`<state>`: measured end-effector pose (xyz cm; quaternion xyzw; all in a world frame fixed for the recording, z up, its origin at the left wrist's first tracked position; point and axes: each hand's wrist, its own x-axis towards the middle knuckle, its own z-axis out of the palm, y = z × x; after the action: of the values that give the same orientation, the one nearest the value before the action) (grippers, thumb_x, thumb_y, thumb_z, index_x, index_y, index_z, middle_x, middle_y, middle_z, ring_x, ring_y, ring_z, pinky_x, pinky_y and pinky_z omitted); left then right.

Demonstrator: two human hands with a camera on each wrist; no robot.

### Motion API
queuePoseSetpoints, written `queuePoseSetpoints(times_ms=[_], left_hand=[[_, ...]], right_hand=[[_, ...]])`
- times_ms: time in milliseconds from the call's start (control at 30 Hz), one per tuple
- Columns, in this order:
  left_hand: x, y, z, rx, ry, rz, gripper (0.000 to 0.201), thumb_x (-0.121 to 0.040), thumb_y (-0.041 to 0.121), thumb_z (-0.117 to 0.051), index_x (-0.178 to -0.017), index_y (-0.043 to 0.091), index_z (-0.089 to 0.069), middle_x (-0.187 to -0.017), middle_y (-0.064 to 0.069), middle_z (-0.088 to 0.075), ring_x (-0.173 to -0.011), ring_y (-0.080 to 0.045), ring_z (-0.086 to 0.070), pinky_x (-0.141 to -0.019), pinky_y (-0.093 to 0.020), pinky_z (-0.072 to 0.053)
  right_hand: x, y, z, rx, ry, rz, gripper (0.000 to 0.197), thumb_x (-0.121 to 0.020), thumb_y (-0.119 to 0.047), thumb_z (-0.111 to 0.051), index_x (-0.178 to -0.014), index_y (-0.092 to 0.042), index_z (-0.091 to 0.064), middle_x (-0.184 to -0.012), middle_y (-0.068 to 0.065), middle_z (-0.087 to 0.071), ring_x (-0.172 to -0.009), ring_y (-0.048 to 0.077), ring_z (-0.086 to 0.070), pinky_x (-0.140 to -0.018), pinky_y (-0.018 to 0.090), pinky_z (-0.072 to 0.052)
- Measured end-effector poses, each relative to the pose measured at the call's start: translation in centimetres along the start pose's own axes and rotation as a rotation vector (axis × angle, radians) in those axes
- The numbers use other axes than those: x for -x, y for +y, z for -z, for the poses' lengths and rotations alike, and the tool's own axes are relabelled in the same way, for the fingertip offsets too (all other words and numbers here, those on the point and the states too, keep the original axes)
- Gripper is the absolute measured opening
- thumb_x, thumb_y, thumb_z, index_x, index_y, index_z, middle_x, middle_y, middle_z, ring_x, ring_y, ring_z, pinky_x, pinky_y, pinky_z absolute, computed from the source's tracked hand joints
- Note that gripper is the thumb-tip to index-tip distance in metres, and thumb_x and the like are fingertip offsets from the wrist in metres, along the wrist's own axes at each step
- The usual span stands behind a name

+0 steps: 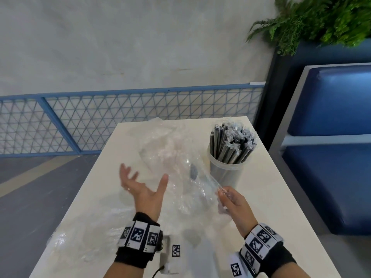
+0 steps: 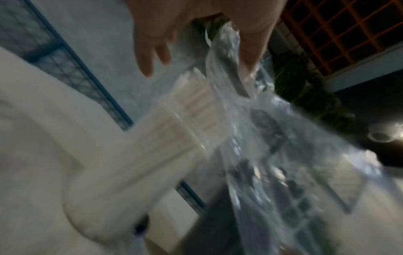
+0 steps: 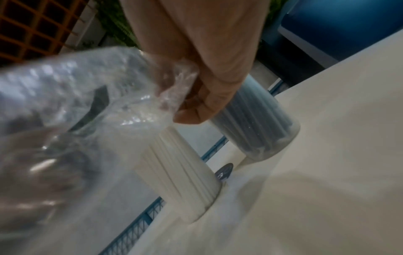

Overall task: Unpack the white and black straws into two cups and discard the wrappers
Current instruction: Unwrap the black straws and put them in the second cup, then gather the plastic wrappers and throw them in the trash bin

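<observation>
Above the middle of the tabletop (image 1: 261, 197), right hand (image 1: 233, 201) pinched one end of the clear wrapper (image 1: 180, 167), left hand (image 1: 140, 187) spread and empty beside it, black straws (image 1: 230, 145) upright in cup (image 1: 226, 171) near right edge, white straws (image 3: 174, 163) in second cup (image 3: 209, 189).

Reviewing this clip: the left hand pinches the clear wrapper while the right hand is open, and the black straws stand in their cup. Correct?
Hands are swapped. In the head view the right hand pinches the clear wrapper, and the left hand is open with spread fingers. The black straws do stand in their cup.
</observation>
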<state>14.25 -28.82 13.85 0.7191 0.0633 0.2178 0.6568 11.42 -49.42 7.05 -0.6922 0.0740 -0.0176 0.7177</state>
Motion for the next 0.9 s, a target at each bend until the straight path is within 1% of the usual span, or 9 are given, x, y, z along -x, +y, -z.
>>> queuePoseSetpoints(times_ms=[133, 267, 433, 533, 600, 667, 733, 800, 900], left_hand=[[-1.2, -0.6, 3.8, -0.414, 0.050, -0.272, 0.103, -0.064, 0.034, -0.081, -0.142, 0.022, -0.016, -0.150, -0.008, -0.004, -0.137, -0.014, -0.006, -0.110, -0.035, -0.016], [-2.0, -0.7, 6.0, -0.707, -0.079, -0.397, 0.080, -0.067, 0.083, -0.038, -0.124, 0.028, -0.049, -0.142, -0.001, -0.034, -0.136, -0.020, -0.022, -0.112, -0.055, -0.011], [-1.1, 0.4, 6.8, -0.602, -0.093, -0.463, 0.092, -0.066, 0.082, -0.040, -0.136, 0.023, -0.032, -0.142, -0.002, -0.029, -0.133, -0.016, -0.024, -0.112, -0.053, -0.018], [-1.2, 0.8, 6.7, -0.744, -0.197, -0.588, 0.072, -0.070, 0.079, -0.039, -0.116, 0.026, -0.054, -0.119, 0.008, -0.055, -0.115, -0.010, -0.043, -0.112, -0.049, -0.015], [-1.6, 0.5, 6.7, -0.746, -0.248, -0.492, 0.048, -0.072, 0.074, -0.044, -0.087, 0.032, -0.060, -0.088, 0.018, -0.062, -0.085, -0.008, -0.057, -0.108, -0.040, -0.022], [-2.3, -0.3, 7.2, -0.618, -0.268, -0.280, 0.033, -0.076, 0.064, -0.050, -0.067, 0.032, -0.051, -0.066, 0.010, -0.061, -0.067, -0.016, -0.058, -0.083, -0.034, -0.043], [-3.4, -1.8, 8.3, -0.593, -0.199, -0.138, 0.033, -0.083, 0.046, -0.055, -0.064, 0.019, -0.051, -0.062, -0.005, -0.060, -0.064, -0.029, -0.058, -0.065, -0.036, -0.046], [-4.4, -3.9, 9.3, -0.665, -0.130, -0.047, 0.032, -0.088, 0.036, -0.055, -0.069, 0.010, -0.052, -0.064, -0.013, -0.059, -0.066, -0.035, -0.058, -0.064, -0.037, -0.047], [-4.6, -6.6, 10.2, -0.767, -0.150, 0.089, 0.028, -0.091, 0.033, -0.050, -0.074, 0.011, -0.049, -0.060, -0.007, -0.056, -0.062, -0.030, -0.055, -0.063, -0.035, -0.045]], right_hand=[[0.0, 0.4, -0.2, 0.093, -0.091, -0.042, 0.017, -0.095, -0.016, -0.049, -0.081, -0.010, -0.057, -0.051, -0.007, -0.048, -0.048, 0.008, -0.044, -0.054, 0.023, -0.045], [-0.2, 1.0, -0.8, 0.223, -0.198, -0.058, 0.022, -0.095, -0.015, -0.050, -0.081, 0.001, -0.056, -0.046, -0.007, -0.046, -0.046, 0.010, -0.040, -0.050, 0.021, -0.038], [-0.2, 0.6, -1.1, 0.398, -0.433, -0.047, 0.019, -0.094, -0.009, -0.051, -0.076, -0.013, -0.057, -0.046, -0.006, -0.046, -0.037, 0.005, -0.038, -0.043, 0.016, -0.034], [-0.3, 0.2, -1.7, 0.435, -0.496, -0.032, 0.022, -0.094, -0.012, -0.052, -0.074, -0.019, -0.059, -0.047, -0.008, -0.046, -0.038, 0.007, -0.038, -0.044, 0.016, -0.034], [-0.8, 0.3, -2.1, 0.462, -0.462, -0.033, 0.022, -0.094, -0.014, -0.051, -0.075, -0.019, -0.060, -0.045, -0.010, -0.047, -0.038, 0.006, -0.039, -0.044, 0.017, -0.035], [-1.5, 0.5, -2.4, 0.436, -0.409, -0.069, 0.020, -0.095, -0.015, -0.050, -0.078, -0.018, -0.060, -0.046, -0.010, -0.047, -0.039, 0.005, -0.039, -0.044, 0.017, -0.035], [-2.2, 0.7, -2.6, 0.327, -0.336, -0.157, 0.017, -0.096, -0.018, -0.049, -0.084, -0.013, -0.060, -0.054, -0.006, -0.048, -0.043, 0.004, -0.042, -0.046, 0.018, -0.039], [-2.8, 0.9, -3.1, 0.257, -0.234, -0.234, 0.012, -0.094, -0.019, -0.052, -0.096, -0.009, -0.058, -0.067, 0.000, -0.051, -0.056, 0.008, -0.050, -0.055, 0.026, -0.049], [-3.1, 1.7, -3.8, 0.484, 0.079, -0.024, 0.033, -0.087, -0.016, -0.062, -0.118, -0.011, -0.051, -0.100, -0.001, -0.048, -0.087, 0.016, -0.051, -0.079, 0.029, -0.045]])
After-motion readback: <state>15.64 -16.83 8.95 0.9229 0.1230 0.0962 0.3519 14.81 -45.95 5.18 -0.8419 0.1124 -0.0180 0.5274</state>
